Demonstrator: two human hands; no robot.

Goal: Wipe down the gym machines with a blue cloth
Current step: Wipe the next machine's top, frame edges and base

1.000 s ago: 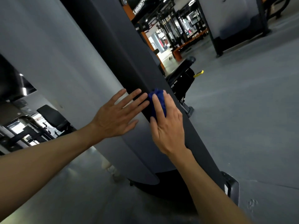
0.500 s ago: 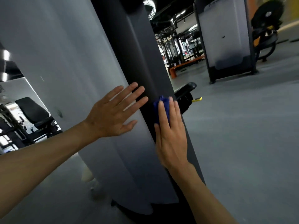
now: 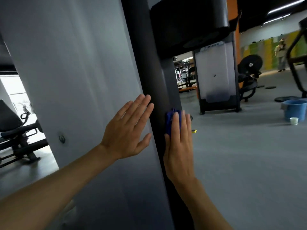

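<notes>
- Wiping higher now: right hand [image 3: 178, 146], fingers flat, presses the blue cloth [image 3: 171, 122] on the machine's dark post [image 3: 159, 90], up from a second ago.
- Left hand [image 3: 127, 130] stays open on the grey panel [image 3: 74, 63], so lots left.

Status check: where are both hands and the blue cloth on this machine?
Left hand flat on grey panel. Right hand pressing blue cloth against dark edge post. Nothing blocking.

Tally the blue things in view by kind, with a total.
Blue cloth: 1, pressed to the dark machine column under the right hand.
Blue bucket: 1, on the floor at right.
Total: 2
</notes>
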